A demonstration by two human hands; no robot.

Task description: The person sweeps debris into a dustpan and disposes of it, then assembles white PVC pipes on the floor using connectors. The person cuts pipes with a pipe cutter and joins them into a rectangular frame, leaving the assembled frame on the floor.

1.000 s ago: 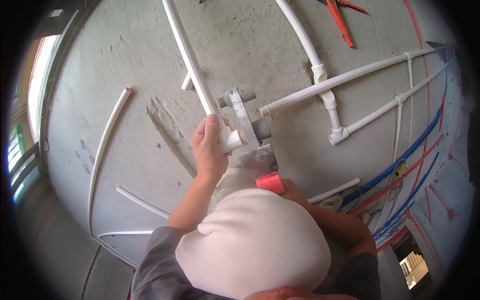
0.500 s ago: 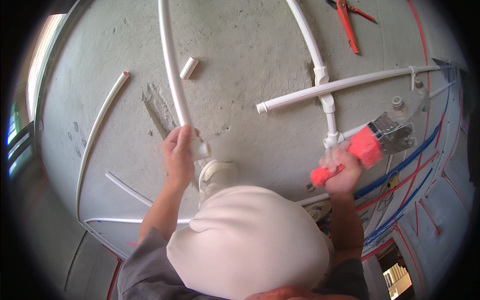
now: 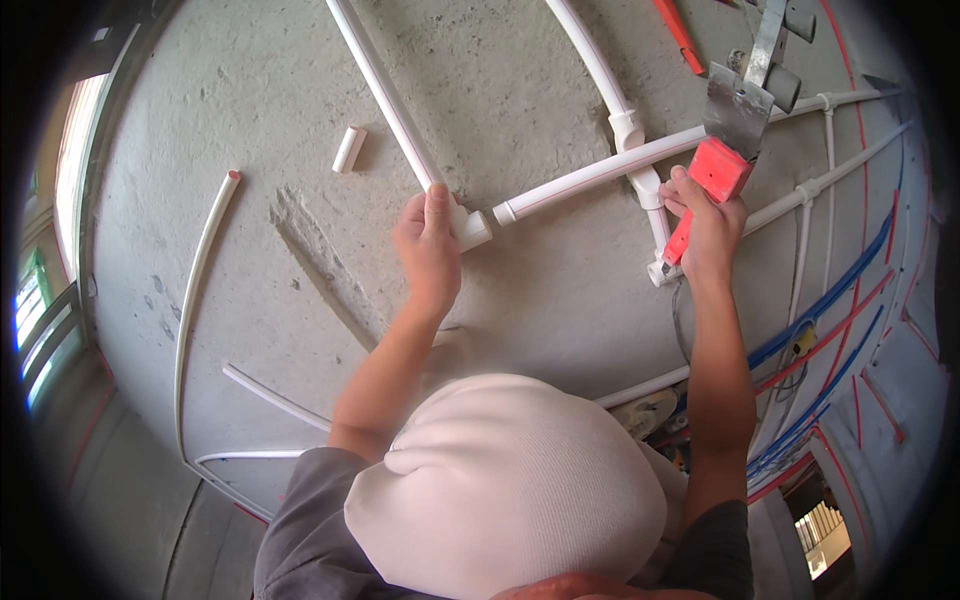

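Observation:
My left hand (image 3: 430, 245) is closed round the near end of a long white plastic pipe (image 3: 385, 95), at a white fitting (image 3: 473, 230). The fitting's opening faces right, very close to the end of another white pipe (image 3: 580, 182); a narrow gap seems to lie between them. In my right hand (image 3: 712, 225) is a red-handled pipe welder (image 3: 720, 170), held by its grip. Its metal plate (image 3: 738, 108) and round heating sockets point away from me, over the crossing pipe. Part of the grip is hidden by my fingers.
A short pipe offcut (image 3: 349, 149) and a curved white pipe (image 3: 205, 235) lie on the left of the concrete floor. Orange-red cutters (image 3: 680, 38) lie at the far side, partly cut off. Blue tubing (image 3: 800, 330) runs along the right. White cloth headgear (image 3: 510, 480) covers the lower middle.
My left hand has brought the pipe and fitting rightward and away from me, close to the other pipe's end. My right hand has raised the welder farther off, turning its head away.

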